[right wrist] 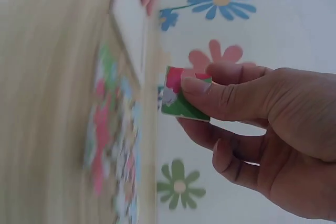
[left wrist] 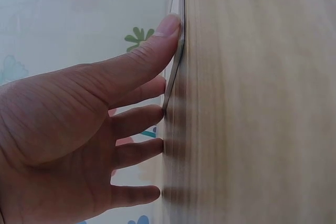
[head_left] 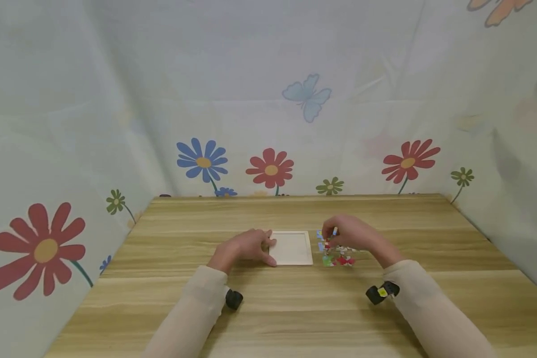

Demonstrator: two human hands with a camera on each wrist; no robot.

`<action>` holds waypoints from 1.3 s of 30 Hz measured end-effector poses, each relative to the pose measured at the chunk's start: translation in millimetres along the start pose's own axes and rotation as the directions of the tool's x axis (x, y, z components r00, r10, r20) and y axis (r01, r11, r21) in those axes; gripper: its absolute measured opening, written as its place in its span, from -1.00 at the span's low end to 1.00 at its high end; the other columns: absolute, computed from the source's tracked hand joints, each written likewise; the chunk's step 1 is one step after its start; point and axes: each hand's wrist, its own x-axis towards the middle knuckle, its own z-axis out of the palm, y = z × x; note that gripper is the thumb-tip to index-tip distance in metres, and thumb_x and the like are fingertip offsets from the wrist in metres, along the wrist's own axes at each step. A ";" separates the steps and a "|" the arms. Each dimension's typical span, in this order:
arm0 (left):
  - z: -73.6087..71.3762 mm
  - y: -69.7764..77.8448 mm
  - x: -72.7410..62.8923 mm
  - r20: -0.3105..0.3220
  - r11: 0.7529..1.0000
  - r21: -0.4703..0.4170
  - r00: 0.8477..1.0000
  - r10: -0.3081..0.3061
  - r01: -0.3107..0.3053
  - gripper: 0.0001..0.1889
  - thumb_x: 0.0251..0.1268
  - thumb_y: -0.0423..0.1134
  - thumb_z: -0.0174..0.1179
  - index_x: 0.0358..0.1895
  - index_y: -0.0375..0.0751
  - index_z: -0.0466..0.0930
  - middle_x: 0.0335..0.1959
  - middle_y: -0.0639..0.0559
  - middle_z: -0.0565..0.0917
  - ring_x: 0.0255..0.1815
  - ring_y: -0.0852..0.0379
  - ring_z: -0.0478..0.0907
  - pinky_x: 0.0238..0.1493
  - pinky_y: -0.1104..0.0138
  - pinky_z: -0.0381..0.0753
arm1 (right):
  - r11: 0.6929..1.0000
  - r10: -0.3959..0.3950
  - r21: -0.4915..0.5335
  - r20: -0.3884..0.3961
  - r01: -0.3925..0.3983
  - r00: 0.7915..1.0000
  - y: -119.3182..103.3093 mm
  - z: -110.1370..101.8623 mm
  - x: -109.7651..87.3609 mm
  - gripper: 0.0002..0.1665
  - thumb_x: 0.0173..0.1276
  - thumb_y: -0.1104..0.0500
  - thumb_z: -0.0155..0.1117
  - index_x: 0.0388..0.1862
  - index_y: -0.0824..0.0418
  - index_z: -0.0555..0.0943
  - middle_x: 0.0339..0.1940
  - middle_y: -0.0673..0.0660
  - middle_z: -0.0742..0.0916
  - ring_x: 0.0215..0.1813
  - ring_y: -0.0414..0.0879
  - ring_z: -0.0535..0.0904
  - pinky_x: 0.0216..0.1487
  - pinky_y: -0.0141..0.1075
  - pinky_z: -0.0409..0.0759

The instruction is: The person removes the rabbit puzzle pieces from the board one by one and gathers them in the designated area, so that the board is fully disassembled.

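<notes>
A shallow white tray with a raised rim (head_left: 291,250) lies flat on the wooden table. My left hand (head_left: 249,244) is at its left side, with the thumb on the near edge and the fingers spread along the left edge; the left wrist view shows the fingers nearly straight. To the right of the tray, my right hand (head_left: 350,233) pinches a small puzzle piece (right wrist: 191,106) printed in red, green and grey. That piece is held off the table between thumb and fingers. Below it lie several colourful puzzle pieces (head_left: 343,261), partly covered by the right hand.
The wood-grain table (head_left: 286,313) reaches back to a white cloth backdrop (head_left: 232,74) printed with flowers and butterflies. Small black devices sit at both wrists, one on the left sleeve (head_left: 192,306) and one on the right sleeve (head_left: 429,303).
</notes>
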 end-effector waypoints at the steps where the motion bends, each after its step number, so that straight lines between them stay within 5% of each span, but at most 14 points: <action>1: -0.1 0.1 0.2 0.001 1.000 0.001 1.000 0.000 0.000 -0.22 0.07 0.08 0.48 0.37 -0.12 0.47 0.52 -0.07 0.26 0.57 -0.07 0.10 0.51 0.10 0.13 | 1.000 0.011 -0.014 -0.013 -0.011 1.000 5.4 -1.0 -5.9 -0.84 0.19 0.43 0.46 -0.39 0.20 0.70 -0.42 -0.05 0.69 -0.33 -0.14 0.57 -0.30 -0.26 0.58; 8: -1.7 2.0 -2.1 0.004 1.000 -0.018 1.000 -0.003 0.003 -0.22 0.06 0.07 0.49 0.36 -0.15 0.48 0.52 -0.09 0.26 0.56 -0.10 0.10 0.51 0.08 0.12 | 0.998 0.048 -0.037 -0.033 -0.050 0.998 35.6 -15.5 -39.8 -0.83 0.14 0.42 0.51 -0.39 0.20 0.71 -0.41 -0.06 0.69 -0.30 -0.13 0.55 -0.25 -0.23 0.57; 19: -3.8 -0.3 -1.8 -0.009 0.999 -0.034 1.000 0.003 -0.003 -0.23 0.06 0.07 0.49 0.35 -0.16 0.50 0.52 -0.09 0.27 0.57 -0.10 0.09 0.51 0.08 0.13 | 0.989 0.139 0.020 0.198 -0.145 0.970 44.0 -22.1 -43.3 -0.80 0.12 0.41 0.53 -0.44 0.13 0.73 -0.45 -0.03 0.67 -0.34 -0.15 0.49 -0.30 -0.30 0.55; 28: 0.9 -0.8 1.0 -0.005 1.000 -0.030 1.000 0.000 0.000 -0.22 0.04 0.08 0.50 0.36 -0.13 0.50 0.52 -0.07 0.28 0.56 -0.09 0.11 0.50 0.09 0.15 | 0.983 0.179 -0.065 0.158 -0.171 0.971 45.1 -10.6 -43.8 -0.79 0.04 0.41 0.58 -0.48 0.12 0.77 -0.44 -0.06 0.67 -0.38 -0.19 0.46 -0.35 -0.32 0.53; 39: -1.4 0.7 -1.4 -0.007 1.000 -0.031 1.000 0.000 0.000 -0.21 0.04 0.08 0.50 0.36 -0.13 0.49 0.52 -0.08 0.28 0.56 -0.09 0.11 0.50 0.08 0.14 | 0.976 0.219 -0.042 0.170 -0.215 0.961 43.7 -8.2 -41.1 -0.82 0.08 0.37 0.58 -0.43 0.10 0.80 -0.40 -0.07 0.72 -0.35 -0.20 0.54 -0.28 -0.30 0.62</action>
